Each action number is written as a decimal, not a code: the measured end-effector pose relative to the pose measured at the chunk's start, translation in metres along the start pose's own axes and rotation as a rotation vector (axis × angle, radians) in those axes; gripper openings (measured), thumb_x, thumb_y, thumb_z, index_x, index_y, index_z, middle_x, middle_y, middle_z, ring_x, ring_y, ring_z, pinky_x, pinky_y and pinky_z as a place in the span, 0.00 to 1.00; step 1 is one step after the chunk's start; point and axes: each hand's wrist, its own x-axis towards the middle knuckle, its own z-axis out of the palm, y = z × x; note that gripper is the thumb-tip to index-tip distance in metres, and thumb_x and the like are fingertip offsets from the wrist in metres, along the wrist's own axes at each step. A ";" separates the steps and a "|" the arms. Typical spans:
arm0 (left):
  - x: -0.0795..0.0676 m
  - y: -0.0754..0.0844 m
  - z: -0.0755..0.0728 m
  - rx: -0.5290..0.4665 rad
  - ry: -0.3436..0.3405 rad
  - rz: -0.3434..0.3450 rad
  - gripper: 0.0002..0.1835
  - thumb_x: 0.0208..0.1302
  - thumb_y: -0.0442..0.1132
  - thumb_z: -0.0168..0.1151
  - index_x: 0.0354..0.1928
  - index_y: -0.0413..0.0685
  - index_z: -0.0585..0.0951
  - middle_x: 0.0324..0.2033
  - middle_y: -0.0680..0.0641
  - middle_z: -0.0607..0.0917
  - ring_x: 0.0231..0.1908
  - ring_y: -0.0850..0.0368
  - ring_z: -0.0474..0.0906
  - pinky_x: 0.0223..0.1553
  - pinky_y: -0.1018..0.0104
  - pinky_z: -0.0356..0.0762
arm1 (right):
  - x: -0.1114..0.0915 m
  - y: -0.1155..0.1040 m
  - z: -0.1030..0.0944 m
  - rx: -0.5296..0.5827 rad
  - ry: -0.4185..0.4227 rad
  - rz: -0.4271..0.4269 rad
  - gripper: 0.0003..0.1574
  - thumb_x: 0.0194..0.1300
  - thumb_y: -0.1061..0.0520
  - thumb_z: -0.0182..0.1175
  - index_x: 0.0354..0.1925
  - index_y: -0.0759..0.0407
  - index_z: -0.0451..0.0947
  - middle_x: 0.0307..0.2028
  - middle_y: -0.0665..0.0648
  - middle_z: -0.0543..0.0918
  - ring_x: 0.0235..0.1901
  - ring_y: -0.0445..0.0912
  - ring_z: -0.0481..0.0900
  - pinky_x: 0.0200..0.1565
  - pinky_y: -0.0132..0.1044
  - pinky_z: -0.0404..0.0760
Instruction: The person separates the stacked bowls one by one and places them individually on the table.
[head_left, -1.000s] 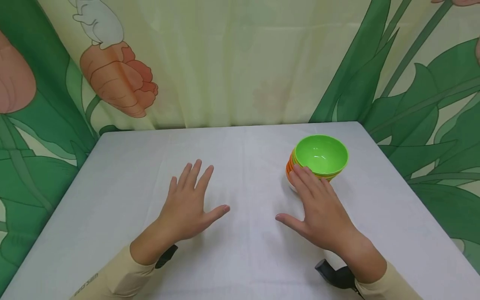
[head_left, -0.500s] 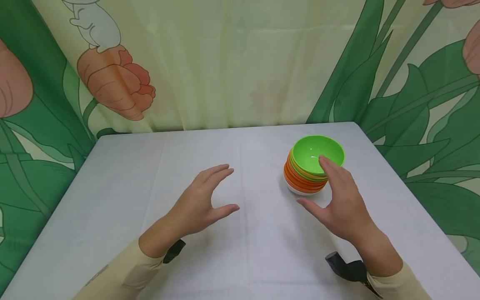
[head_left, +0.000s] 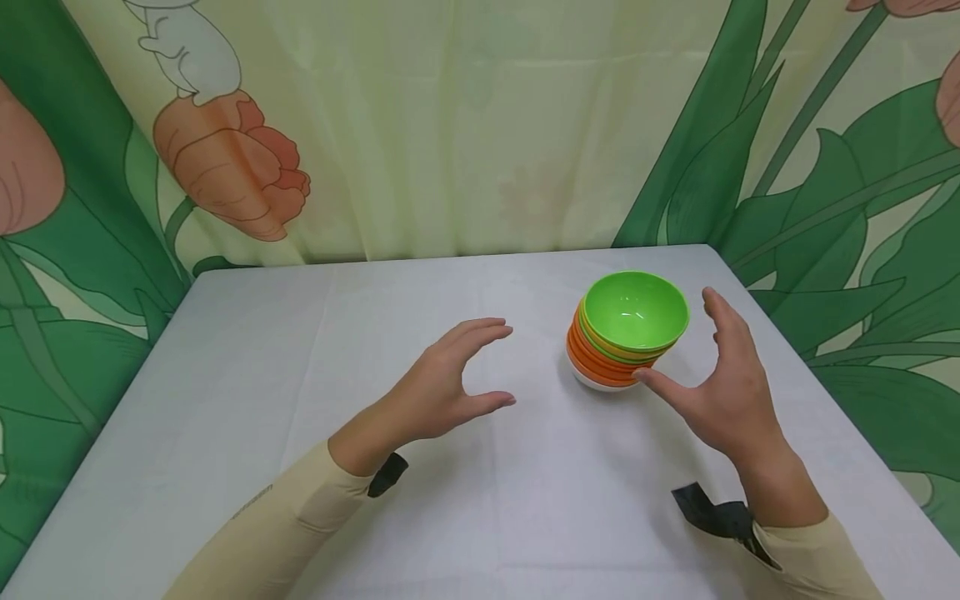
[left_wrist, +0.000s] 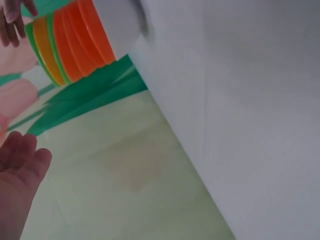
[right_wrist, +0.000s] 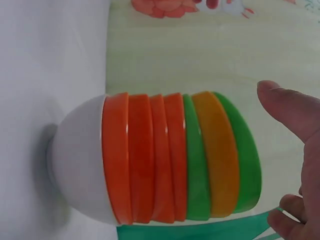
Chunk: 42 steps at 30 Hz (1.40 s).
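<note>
A stack of nested bowls [head_left: 611,362] stands on the right half of the table. On top is a green bowl [head_left: 636,310]; below it show yellow-orange, green and several orange rims, and a white bowl [right_wrist: 80,160] forms the base. My right hand [head_left: 731,392] is just right of the stack, thumb and fingers spread apart, with nothing held. To the left of the bowls, my left hand [head_left: 442,387] hovers over the table, its fingers bent forward and the thumb apart from them, holding nothing. In the left wrist view its fingertips [left_wrist: 37,162] are away from the stack.
A white cloth covers the table [head_left: 300,333]. Behind it hangs a curtain [head_left: 450,125] printed with leaves, tulips and a rabbit on a carrot. Dark wrist-camera mounts [head_left: 712,512] stick out under both wrists.
My right hand has moved from in front of the stack to its right side. My left hand has moved right toward the stack and turned sideways. The bowls stay in place.
</note>
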 end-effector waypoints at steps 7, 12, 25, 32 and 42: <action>0.021 -0.003 0.012 -0.031 -0.068 -0.017 0.39 0.55 0.41 0.78 0.68 0.41 0.71 0.65 0.45 0.74 0.66 0.53 0.69 0.65 0.61 0.66 | 0.005 0.009 0.006 0.066 -0.038 0.114 0.68 0.50 0.62 0.78 0.78 0.63 0.46 0.74 0.66 0.57 0.70 0.64 0.58 0.61 0.68 0.63; 0.040 -0.004 0.023 -0.051 -0.105 -0.062 0.41 0.57 0.44 0.77 0.70 0.42 0.69 0.67 0.47 0.72 0.66 0.54 0.67 0.66 0.62 0.65 | 0.008 0.020 0.013 0.112 -0.094 0.173 0.69 0.54 0.57 0.77 0.79 0.62 0.42 0.75 0.66 0.55 0.71 0.64 0.56 0.60 0.69 0.64; 0.084 0.000 0.048 -0.101 -0.166 -0.128 0.46 0.59 0.48 0.75 0.75 0.48 0.62 0.70 0.48 0.68 0.67 0.55 0.66 0.65 0.61 0.66 | 0.013 0.035 0.030 0.241 -0.179 0.239 0.77 0.54 0.56 0.77 0.79 0.63 0.29 0.73 0.68 0.57 0.70 0.64 0.56 0.59 0.68 0.64; 0.108 0.006 0.058 -0.092 -0.149 -0.084 0.50 0.55 0.47 0.78 0.75 0.44 0.60 0.72 0.46 0.65 0.71 0.55 0.59 0.69 0.64 0.59 | 0.015 0.036 0.031 0.250 -0.190 0.254 0.77 0.55 0.55 0.77 0.79 0.62 0.29 0.74 0.68 0.56 0.69 0.66 0.57 0.60 0.69 0.64; 0.128 0.008 0.070 -0.103 -0.169 -0.108 0.57 0.48 0.51 0.81 0.76 0.44 0.58 0.72 0.46 0.64 0.69 0.54 0.60 0.65 0.65 0.64 | 0.016 0.036 0.030 0.237 -0.186 0.245 0.76 0.56 0.54 0.76 0.78 0.64 0.29 0.74 0.68 0.55 0.69 0.65 0.58 0.60 0.68 0.64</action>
